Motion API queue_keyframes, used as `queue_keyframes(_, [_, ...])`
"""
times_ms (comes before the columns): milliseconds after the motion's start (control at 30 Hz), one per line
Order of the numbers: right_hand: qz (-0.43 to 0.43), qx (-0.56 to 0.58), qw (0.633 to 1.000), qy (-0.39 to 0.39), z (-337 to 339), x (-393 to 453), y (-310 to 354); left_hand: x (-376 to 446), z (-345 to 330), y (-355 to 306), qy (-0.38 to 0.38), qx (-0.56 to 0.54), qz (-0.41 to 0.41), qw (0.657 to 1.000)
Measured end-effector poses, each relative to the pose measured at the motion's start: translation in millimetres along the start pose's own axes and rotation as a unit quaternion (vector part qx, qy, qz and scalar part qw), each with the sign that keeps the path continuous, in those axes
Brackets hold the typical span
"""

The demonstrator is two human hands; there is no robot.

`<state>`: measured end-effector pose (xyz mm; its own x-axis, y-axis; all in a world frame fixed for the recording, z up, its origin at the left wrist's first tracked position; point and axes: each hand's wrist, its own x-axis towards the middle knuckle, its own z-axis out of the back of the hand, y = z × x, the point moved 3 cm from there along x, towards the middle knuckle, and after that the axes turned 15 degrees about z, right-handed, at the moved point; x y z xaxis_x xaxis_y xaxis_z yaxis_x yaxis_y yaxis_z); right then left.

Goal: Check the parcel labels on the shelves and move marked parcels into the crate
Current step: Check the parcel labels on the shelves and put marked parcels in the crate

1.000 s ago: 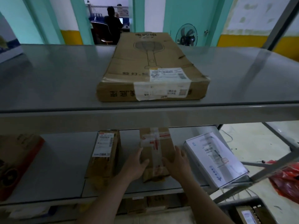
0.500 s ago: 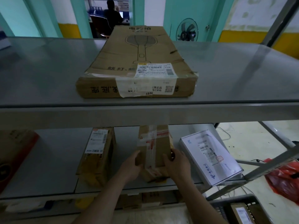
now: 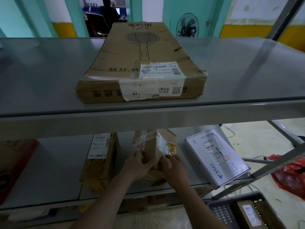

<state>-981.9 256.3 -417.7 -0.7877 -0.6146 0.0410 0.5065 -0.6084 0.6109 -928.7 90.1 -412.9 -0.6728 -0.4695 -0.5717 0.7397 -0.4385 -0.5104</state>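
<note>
A small taped cardboard parcel [image 3: 152, 146] sits tilted on the middle shelf [image 3: 54, 171], one side turned up so that a white label with a yellow patch shows. My left hand [image 3: 137, 164] grips its left near corner and my right hand [image 3: 173, 166] grips its right near corner. A long brown parcel [image 3: 100, 156] with a white label lies to its left. A white ZTE box [image 3: 216, 156] with a label lies to its right. A dark crate [image 3: 244, 210] at bottom right holds one brown parcel.
A large flat cardboard box [image 3: 142, 63] with a label lies on the top shelf [image 3: 49, 71]. A red-edged box [image 3: 14, 164] sits far left. A red plastic bag [image 3: 292, 174] lies on the floor right. A person sits beyond the doorway.
Both hands have rolled the small parcel onto its side, bringing a white label with a yellow patch into view. The view has moved a little closer and to the right.
</note>
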Motion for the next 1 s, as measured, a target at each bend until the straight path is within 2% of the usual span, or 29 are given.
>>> queue_keyframes(133, [-0.147,0.066,0.987,0.02,-20.6,-2.1,-28.8,2.4,4.9,10.3,0.011,-0.021,0.009,1.0])
queue_keyframes(233, [-0.176,0.126,0.975,0.049,-34.3,-2.8,-38.7,1.6,11.5,10.4,0.023,-0.038,-0.012,0.999])
queue_keyframes(333, [-0.174,0.191,0.966,0.006,-32.1,0.5,-37.6,-0.9,12.5,13.6,0.044,-0.055,-0.006,0.997])
queue_keyframes(433, [-0.155,0.15,0.976,-0.014,-21.2,-0.7,-36.0,-2.2,7.0,19.2,0.047,-0.078,0.012,0.996])
queue_keyframes(533, [-0.14,0.117,0.983,-0.027,-13.6,-2.9,-42.4,2.4,-5.2,26.2,0.04,-0.05,0.027,0.998])
queue_keyframes(767, [-0.146,0.067,0.987,-0.006,-20.9,-8.5,-43.4,14.4,-27.3,32.9,0.033,-0.006,0.061,0.998])
queue_keyframes(1000, [-0.289,0.077,0.953,-0.04,-26.4,-20.6,-52.1,16.1,-28.8,32.5,0.02,0.0,0.075,0.997])
